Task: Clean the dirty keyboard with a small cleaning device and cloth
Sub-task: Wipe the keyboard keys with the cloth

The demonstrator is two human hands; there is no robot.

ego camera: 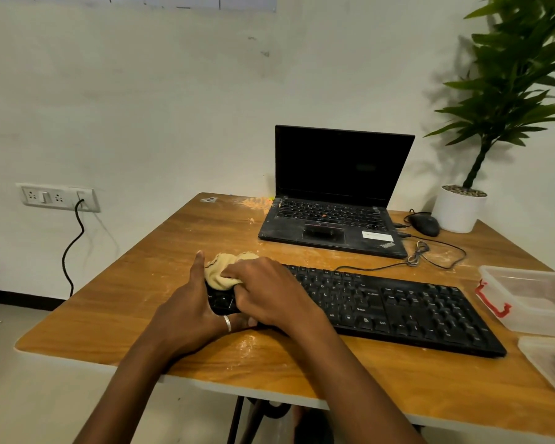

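A wood-grain laminate tabletop (135, 302), streaked with pale powder, stands against a plain white wall (173, 107). The black plastic keyboard (398, 309) lies across its near half. The left hand (189, 312) grips the keyboard's left end, thumb raised. The right hand (266, 290) clutches a crumpled beige cloth (220, 274) pressed on the leftmost keys. Behind sit a dusty open black laptop (334, 200), a black wired mouse (425, 224) and a white plant pot (458, 209). A clear plastic box with a red clasp (526, 296) sits at the right edge. A white wall socket (58, 197) holds a black cable.
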